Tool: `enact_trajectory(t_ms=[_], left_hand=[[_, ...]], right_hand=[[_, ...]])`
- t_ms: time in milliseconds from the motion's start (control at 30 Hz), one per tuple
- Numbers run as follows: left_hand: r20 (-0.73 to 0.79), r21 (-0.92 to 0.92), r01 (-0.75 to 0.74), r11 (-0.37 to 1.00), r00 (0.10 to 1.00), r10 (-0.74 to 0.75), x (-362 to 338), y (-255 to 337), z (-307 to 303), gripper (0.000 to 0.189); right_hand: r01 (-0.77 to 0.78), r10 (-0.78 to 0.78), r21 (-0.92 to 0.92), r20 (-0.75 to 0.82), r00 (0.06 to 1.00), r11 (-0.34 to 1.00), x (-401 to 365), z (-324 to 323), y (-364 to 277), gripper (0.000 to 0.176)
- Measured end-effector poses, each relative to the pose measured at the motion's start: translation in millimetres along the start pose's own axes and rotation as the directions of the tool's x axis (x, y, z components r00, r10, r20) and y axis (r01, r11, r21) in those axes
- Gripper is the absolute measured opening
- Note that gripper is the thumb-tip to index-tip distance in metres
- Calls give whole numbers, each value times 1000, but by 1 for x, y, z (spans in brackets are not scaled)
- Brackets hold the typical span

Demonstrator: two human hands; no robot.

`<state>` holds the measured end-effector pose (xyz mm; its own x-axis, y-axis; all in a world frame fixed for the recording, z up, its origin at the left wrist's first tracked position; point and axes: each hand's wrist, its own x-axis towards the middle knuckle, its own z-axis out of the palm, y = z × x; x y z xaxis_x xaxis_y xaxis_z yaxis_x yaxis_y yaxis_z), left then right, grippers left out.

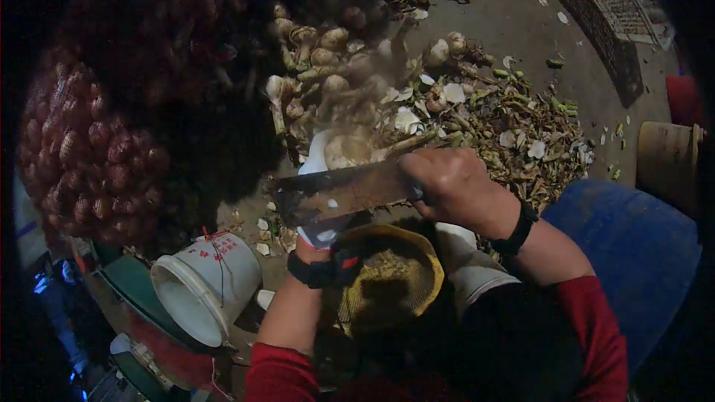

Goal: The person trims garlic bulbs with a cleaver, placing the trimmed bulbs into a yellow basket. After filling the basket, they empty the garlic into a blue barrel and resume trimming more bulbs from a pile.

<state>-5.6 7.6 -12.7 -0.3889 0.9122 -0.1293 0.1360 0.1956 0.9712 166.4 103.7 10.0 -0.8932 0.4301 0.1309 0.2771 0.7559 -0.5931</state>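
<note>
- The right hand (445, 182) is clenched on the near end of a broad blade (339, 192), at the blade's right.
- The blade's long axis runs roughly crosswise, from the right hand to a free end on the left that dips slightly toward the person (its face is dark and scuffed, with small pale flecks on it).
- The left hand (316, 155) wears a white glove and lies partly behind the blade; whether its fingers are closed cannot be told.
- A garlic bulb (348, 150) sits just right of the left glove, beyond the blade, its stem pointing to the right; the area is blurred.
- Beyond both hands, a heap of garlic (324, 58) spreads over the floor (495, 7).
- Beyond the right hand, and to its right, lies a pile of trimmings (521, 130), dry brown with some green and white pieces.
- Below the blade, between the forearms, is a yellow container (438, 272) with pale bits inside.
- Left of the left wrist, a white bucket (242, 260) lies tilted; farther left is a mesh sack (89, 167) of reddish bulbs.
- Right of the right forearm is a large blue object (625, 253).
</note>
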Motion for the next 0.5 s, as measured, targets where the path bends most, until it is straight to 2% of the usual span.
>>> enact_trajectory(t_ms=[33, 100, 133, 167, 200, 233, 367, 400, 433, 467, 500], left_hand=[[-1, -2, 1, 1000, 1000, -1, 0, 4, -1, 41], [-28, 191, 90, 977, 996, -86, -3, 17, -1, 41], [-26, 189, 92, 978, 996, -89, -6, 17, -1, 41], [-24, -121, 108, 987, 993, -112, -9, 16, -1, 40], [-13, -420, 119, 900, 991, -137, -11, 15, -1, 38], [-28, -15, 9, 1000, 1000, -9, -7, 9, -6, 41], [-18, 92, -75, 993, 997, 77, -8, 18, -5, 48], [-34, 181, 4, 983, 999, 2, -7, 30, -3, 50], [-52, 268, 86, 960, 996, -74, -8, 39, 0, 51], [-60, 424, -151, 893, 979, 194, -14, 46, 1, 52], [-33, 375, -181, 909, 977, 208, -17, 49, 2, 51]], right_hand=[[11, -11, -1, 7, 1000, 1000, 0, 0, 0, 33], [18, -18, 2, 21, 1000, 1000, -1, 2, -1, 32], [43, -43, 47, 0, 999, 998, -2, 4, 2, 31], [69, -67, 88, -23, 997, 994, -2, 5, 5, 31], [64, -63, 87, -22, 998, 994, -3, 6, 9, 31], [84, -80, 97, -43, 996, 992, -4, 7, 15, 30], [148, -133, 118, -124, 983, 982, -3, 17, 31, 30], [147, -133, 116, -125, 983, 982, -4, 25, 48, 30], [-7, 10, 33, -97, 995, 999, -9, 35, 71, 31], [-160, 155, -52, -80, 985, 986, -17, 38, 85, 33], [-163, 159, -53, -83, 984, 985, -26, 32, 90, 33]])
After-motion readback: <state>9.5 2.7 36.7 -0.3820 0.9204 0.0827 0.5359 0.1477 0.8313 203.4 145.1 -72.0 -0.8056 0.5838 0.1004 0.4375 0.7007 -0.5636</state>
